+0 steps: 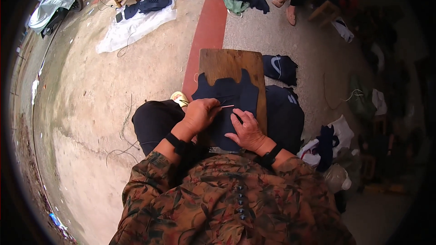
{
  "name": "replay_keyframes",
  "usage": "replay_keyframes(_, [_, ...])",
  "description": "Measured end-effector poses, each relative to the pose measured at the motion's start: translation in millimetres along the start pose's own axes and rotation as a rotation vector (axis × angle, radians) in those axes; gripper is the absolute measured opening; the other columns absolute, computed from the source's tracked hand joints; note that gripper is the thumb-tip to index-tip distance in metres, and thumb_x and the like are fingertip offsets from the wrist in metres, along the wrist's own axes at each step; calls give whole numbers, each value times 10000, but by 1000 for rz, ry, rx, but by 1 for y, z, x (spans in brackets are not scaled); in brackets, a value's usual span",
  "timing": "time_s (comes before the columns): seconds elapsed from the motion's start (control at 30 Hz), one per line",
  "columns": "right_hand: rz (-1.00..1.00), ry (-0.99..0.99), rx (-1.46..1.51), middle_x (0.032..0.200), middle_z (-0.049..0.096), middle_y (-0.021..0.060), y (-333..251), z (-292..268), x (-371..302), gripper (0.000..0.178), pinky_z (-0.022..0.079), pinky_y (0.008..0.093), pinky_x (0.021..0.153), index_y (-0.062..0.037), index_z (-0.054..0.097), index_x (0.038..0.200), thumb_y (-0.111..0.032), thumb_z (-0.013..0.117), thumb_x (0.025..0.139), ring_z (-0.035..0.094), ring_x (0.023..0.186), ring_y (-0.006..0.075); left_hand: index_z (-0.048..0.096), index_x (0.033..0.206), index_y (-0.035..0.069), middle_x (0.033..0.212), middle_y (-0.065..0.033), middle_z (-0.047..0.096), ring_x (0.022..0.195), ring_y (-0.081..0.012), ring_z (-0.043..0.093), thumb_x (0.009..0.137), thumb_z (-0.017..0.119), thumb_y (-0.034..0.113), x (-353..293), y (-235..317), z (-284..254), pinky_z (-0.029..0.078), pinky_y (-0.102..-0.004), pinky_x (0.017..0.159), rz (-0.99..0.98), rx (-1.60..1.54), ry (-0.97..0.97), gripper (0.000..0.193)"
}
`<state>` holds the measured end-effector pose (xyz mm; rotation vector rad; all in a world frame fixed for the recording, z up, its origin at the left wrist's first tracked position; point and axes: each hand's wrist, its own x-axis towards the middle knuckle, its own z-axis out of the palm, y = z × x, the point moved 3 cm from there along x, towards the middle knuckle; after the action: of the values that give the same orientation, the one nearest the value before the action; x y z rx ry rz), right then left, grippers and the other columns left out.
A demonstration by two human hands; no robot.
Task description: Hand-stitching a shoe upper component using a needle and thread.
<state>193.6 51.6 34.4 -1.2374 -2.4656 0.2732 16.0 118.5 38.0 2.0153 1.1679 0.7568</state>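
A dark navy fabric piece point(222, 129) with a notched upper edge lies over the brown wooden board point(230, 59) in front of me. My left hand point(201, 114) is closed at the fabric's left side, its fingers pinched round a thin pale pink stick point(227, 106). The stick points right, over the cloth; its exact kind is too small to tell. My right hand point(248, 131) rests on the fabric's right part, holding nothing, with thumb and fingers apart. Its index fingertip is close to the stick's tip. Each wrist wears a black band.
Folded navy pieces point(280, 69) lie beside the board at the right. Bags and dark cloth point(328, 147) sit on the floor at lower right. Farther off, a white plastic sheet point(136, 26) bears navy pieces, and other people's legs point(290, 0) show. A thin cord point(122, 152) trails at left.
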Motion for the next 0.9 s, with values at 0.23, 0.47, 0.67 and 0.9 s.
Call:
replay_keyframes(0.23, [-75, 50, 24, 1187, 486, 228, 6, 1, -6, 606, 377, 418, 916, 60, 535, 1087, -316, 745, 660, 465, 1041, 346, 635, 822, 48, 769, -139, 637, 736, -326, 627, 778, 645, 122, 1, 13, 5, 500, -358, 636, -54, 122, 35, 87])
replay_keyframes(0.47, [-107, 104, 73, 1117, 530, 232, 5, -6, -9, 529, 382, 431, 924, 81, 561, 1024, -293, 722, 687, 479, 1060, 349, 643, 820, 64, 783, -141, 642, 750, -331, 626, 778, 633, 155, 8, 21, 0, 500, -387, 639, -98, 178, -76, 101])
replay_keyframes(0.67, [-154, 81, 37, 1058, 560, 209, 5, -5, -7, 494, 385, 453, 920, 88, 570, 1010, -273, 708, 703, 486, 1105, 333, 639, 790, 59, 744, -141, 630, 712, -329, 623, 761, 647, 133, 8, 18, 5, 496, -375, 614, -60, 223, -83, 80])
replay_keyframes(0.9, [-169, 73, 31, 1066, 567, 224, 6, -3, -8, 468, 377, 438, 929, 73, 586, 992, -270, 707, 698, 496, 1102, 330, 627, 779, 81, 716, -125, 620, 689, -320, 619, 750, 649, 147, 23, 18, 41, 494, -383, 592, 17, 234, -68, 75])
